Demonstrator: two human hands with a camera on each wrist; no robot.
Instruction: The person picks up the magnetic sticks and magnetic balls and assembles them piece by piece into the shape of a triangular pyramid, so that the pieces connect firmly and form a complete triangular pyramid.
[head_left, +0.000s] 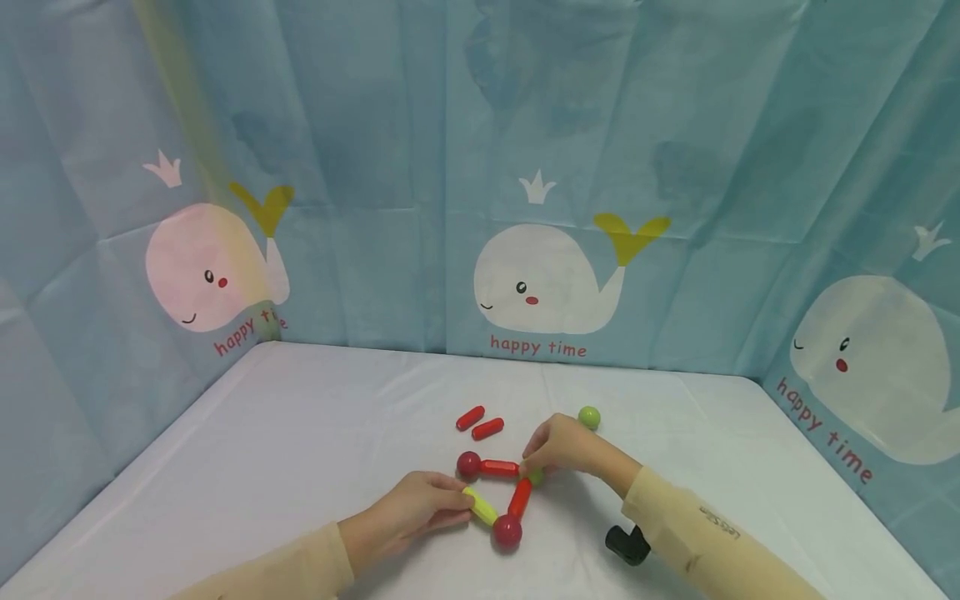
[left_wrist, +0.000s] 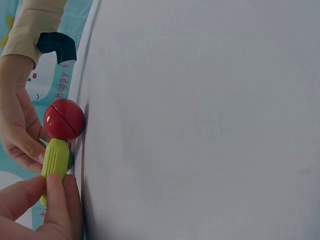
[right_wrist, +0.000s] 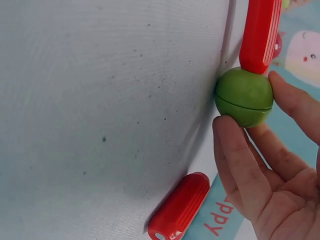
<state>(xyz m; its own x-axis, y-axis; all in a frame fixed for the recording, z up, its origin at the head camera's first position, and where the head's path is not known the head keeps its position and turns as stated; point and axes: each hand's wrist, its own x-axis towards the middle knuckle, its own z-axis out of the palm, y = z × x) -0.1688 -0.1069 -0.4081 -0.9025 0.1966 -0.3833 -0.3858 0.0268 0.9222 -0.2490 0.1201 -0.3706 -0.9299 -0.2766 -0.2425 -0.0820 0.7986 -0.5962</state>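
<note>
My left hand (head_left: 416,510) pinches a yellow-green rod (head_left: 482,506) between thumb and fingers. The rod's other end meets a red ball (head_left: 507,532), which also shows above it in the left wrist view. From that ball a red rod (head_left: 519,500) runs up to a green ball (right_wrist: 244,97). My right hand (head_left: 564,446) holds this green ball by its fingertips, with a red rod (right_wrist: 260,37) joined to it. Another red rod (head_left: 499,468) lies between the green ball and a second red ball (head_left: 468,465); the contact at the green ball is partly hidden by my fingers.
Two loose red rods (head_left: 487,428) lie behind the joined pieces on the white tabletop (head_left: 337,417). A loose green ball (head_left: 588,417) sits beyond my right hand. Beside my right sleeve is a black bent object (head_left: 627,545). A blue curtain (head_left: 375,275) with whales surrounds the table.
</note>
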